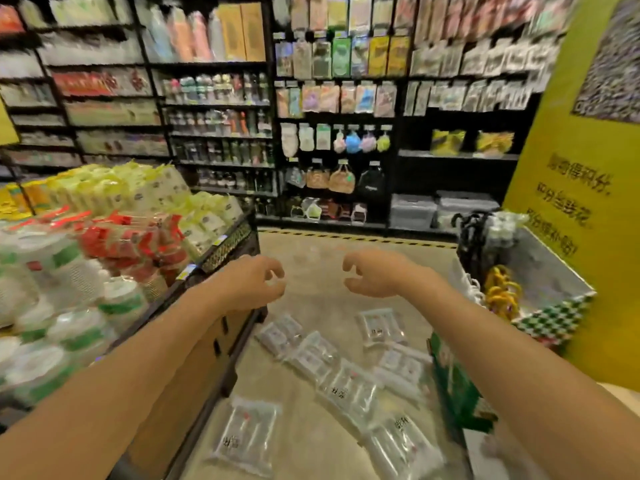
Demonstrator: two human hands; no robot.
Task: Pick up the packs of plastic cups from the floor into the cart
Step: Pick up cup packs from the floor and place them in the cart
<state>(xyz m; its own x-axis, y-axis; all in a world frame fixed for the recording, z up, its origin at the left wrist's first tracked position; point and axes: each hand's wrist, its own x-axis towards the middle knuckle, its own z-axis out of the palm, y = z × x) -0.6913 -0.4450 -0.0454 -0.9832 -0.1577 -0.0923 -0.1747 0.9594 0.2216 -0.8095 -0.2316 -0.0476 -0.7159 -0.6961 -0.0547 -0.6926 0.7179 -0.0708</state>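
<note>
While several clear packs of plastic cups (349, 386) lie scattered over the floor (311, 244), none is held in either hand. The packs are spread from about six o'clock to four o'clock in the lower part of the view, some overlapping and touching; one pack (247, 434) lies apart at six o'clock, beside the base of the display stand (221, 344), and another (381, 327) lies further out, near the centre. The packs are judged to be light, soft-sided and slippery in their film wrapping, with thin cups inside that could be crushed by a hard squeeze. A hold across the flat sides, or on a gathered edge of the wrapping, is judged best, with gentle pressure.

The left hand (252, 282) is raised at about ten o'clock from the packs, its fingers loosely curled and apart, closed on nothing. The right hand (377, 275) is raised at about one o'clock, likewise loosely curled and empty. Both are well above the floor.

At three o'clock a green-and-white checked bin (554, 317) is seen, holding yellow and black items; whether this is the cart cannot be told. At nine o'clock the display stand is stacked with wrapped goods (104, 237), and shelves (221, 133) fill the twelve o'clock wall, blurred.
</note>
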